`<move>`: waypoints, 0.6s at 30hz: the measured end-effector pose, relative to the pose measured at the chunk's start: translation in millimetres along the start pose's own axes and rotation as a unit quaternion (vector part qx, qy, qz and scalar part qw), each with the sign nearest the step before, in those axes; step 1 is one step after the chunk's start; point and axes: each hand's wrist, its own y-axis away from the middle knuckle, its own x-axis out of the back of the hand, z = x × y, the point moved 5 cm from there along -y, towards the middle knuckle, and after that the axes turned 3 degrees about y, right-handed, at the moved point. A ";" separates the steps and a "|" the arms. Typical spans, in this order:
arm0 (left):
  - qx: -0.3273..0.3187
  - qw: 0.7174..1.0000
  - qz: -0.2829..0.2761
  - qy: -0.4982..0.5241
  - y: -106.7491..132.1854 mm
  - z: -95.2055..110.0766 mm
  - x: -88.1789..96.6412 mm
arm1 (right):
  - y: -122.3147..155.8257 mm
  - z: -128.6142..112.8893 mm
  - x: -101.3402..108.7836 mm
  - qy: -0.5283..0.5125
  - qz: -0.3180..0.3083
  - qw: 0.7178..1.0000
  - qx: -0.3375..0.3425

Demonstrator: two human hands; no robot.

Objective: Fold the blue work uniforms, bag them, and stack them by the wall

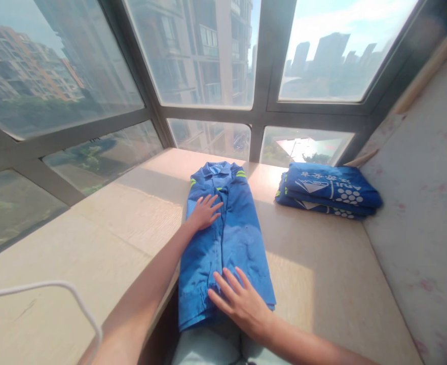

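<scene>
A blue work jacket (242,233) with yellow-green stripes at the shoulders lies lengthwise before me, its collar toward the windows. It is folded narrow, and its lower end reaches over the front edge of the wooden surface. My left hand (205,212) lies flat on the upper part, below the collar, fingers spread. Near the bottom hem, my right hand (242,301) rests with fingers apart, touching the cloth. Neither hand grips the fabric.
A stack of folded blue garments (326,190) with white print sits at the right, near the patterned wall (417,203). Windows (204,56) border the wooden surface (132,203) at the back and left. A white cable (52,284) curves across the lower left.
</scene>
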 end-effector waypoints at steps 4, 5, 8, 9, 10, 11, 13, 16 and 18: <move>-0.049 0.999 0.002 -0.004 -4.6 -4.3 1.3 | -11.3 1.1 -7.1 0.011 0.009 0.999 0.033; -0.054 0.999 0.006 0.001 -4.2 -0.7 -2.2 | -11.7 1.2 -7.2 0.012 0.014 0.999 0.033; -0.055 0.998 -0.007 0.027 1.3 13.8 -22.8 | -11.5 0.2 2.0 0.011 0.017 0.999 0.035; -0.057 0.997 -0.020 0.037 4.3 19.2 -31.3 | -12.4 -0.2 8.7 0.009 0.010 0.999 0.038; -0.061 0.996 -0.033 0.048 7.8 24.6 -38.9 | -14.6 -0.1 17.0 0.002 -0.003 0.999 0.042; -0.066 0.995 -0.039 0.057 11.5 30.0 -44.5 | -18.4 1.1 26.5 -0.009 -0.025 0.999 0.046; -0.075 0.994 -0.040 0.072 18.8 40.2 -48.9 | -32.3 9.0 48.2 -0.050 -0.094 0.993 0.048; -0.077 0.989 -0.052 0.111 26.6 52.3 -42.2 | -68.4 36.9 84.0 -0.143 -0.222 0.963 0.045; -0.084 0.977 -0.076 0.181 29.4 55.4 -31.6 | -100.7 64.7 106.8 -0.214 -0.288 0.932 0.050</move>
